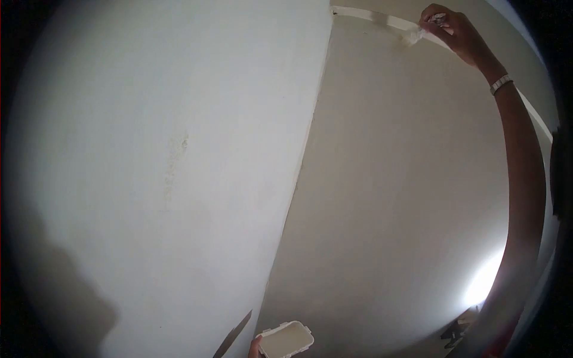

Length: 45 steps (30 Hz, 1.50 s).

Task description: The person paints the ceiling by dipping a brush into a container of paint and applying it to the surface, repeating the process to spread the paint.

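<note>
High on the right, my right hand [456, 36] is closed around a paintbrush, its arm stretched far up. The brush's pale bristles [410, 38] are right at the lower edge of a white strip [370, 15] running along the top of the grey-beige wall [394, 167]. Most of the handle is hidden by my fingers. Low in the view, my left hand [255, 347] grips the side of a rectangular plastic tub [311, 340], only its thumb side showing. Off-white paint [284, 341] fills the tub's inside.
A paler wall [149, 89] on the left meets the beige one at a slanting corner line [304, 155]. It bears a rough, stained patch [175, 161]. Bright light [486, 283] glows at lower right, above some dark objects [456, 334]. Shadows fall across the lower left.
</note>
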{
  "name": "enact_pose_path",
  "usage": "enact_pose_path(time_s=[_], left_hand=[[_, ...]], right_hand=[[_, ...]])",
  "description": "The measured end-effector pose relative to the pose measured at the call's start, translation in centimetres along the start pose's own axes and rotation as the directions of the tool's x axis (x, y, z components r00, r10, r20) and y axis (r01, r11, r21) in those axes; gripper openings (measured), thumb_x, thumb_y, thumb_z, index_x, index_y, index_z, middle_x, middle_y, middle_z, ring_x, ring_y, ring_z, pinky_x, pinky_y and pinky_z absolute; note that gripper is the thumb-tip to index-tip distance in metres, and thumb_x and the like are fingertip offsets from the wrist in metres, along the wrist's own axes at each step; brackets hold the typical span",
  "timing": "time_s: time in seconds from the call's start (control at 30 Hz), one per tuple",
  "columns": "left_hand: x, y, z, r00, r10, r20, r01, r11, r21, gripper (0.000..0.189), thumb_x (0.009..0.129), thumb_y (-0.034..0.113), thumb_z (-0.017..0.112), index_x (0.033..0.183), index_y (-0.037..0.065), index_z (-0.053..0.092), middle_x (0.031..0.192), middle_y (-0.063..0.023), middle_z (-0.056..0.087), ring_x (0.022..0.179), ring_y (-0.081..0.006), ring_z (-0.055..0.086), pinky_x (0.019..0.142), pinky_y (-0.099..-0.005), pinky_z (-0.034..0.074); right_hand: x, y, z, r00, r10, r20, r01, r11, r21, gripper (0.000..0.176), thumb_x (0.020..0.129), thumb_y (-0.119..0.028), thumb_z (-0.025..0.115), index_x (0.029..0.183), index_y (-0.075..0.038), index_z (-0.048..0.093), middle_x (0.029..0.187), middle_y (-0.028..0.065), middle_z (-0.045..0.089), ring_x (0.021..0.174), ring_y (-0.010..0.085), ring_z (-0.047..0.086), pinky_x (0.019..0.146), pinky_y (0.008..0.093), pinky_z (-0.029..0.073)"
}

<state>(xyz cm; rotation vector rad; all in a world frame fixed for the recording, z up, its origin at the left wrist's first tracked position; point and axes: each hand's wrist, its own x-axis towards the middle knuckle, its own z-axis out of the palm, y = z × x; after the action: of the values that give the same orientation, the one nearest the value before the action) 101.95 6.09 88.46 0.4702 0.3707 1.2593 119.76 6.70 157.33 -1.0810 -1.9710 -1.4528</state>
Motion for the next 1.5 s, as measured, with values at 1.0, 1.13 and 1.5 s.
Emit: enact_pose_path(time_s=[1.0, 1.13, 1.5], left_hand=[[-2.5, 12.2, -13.2, 0.991, -0.106, -0.085, 0.094, 0.987, -0.132, 0.058, 0.089, 0.058, 0.053, 0.132, 0.020, 0.049, 0.126, -0.0037, 0.059, 0.106, -0.0244, 0.060, 0.067, -0.0398, 0.053], [-3.8, 16.6, -16.0, 0.990, -0.078, -0.115, 0.062, 0.989, -0.136, 0.058, 0.088, 0.058, 0.053, 0.132, 0.020, 0.049, 0.128, -0.0035, 0.057, 0.108, -0.0243, 0.059, 0.070, -0.0392, 0.052], [-7.4, 27.9, -27.4, 0.982, -0.128, -0.136, 0.104, 0.979, -0.176, 0.056, 0.090, 0.058, 0.049, 0.133, 0.021, 0.048, 0.129, -0.0020, 0.057, 0.114, -0.0221, 0.056, 0.076, -0.0386, 0.050]], right_hand=[[8.4, -17.3, 4.4, 0.980, -0.082, -0.184, 0.096, 0.993, 0.068, 0.023, 0.094, -0.027, 0.061, 0.100, -0.005, 0.063, 0.095, 0.0111, 0.070, 0.091, 0.0229, 0.068, 0.084, 0.0376, 0.054], [10.8, -23.8, 4.3, 0.992, -0.079, -0.096, 0.087, 0.993, 0.083, 0.022, 0.094, -0.025, 0.061, 0.099, -0.004, 0.063, 0.093, 0.0128, 0.070, 0.089, 0.0245, 0.069, 0.081, 0.0369, 0.054], [18.3, -39.1, 5.1, 0.985, -0.138, -0.105, 0.149, 0.984, 0.101, 0.023, 0.092, -0.023, 0.064, 0.098, -0.001, 0.063, 0.089, 0.0129, 0.070, 0.084, 0.0233, 0.068, 0.077, 0.0351, 0.054]])
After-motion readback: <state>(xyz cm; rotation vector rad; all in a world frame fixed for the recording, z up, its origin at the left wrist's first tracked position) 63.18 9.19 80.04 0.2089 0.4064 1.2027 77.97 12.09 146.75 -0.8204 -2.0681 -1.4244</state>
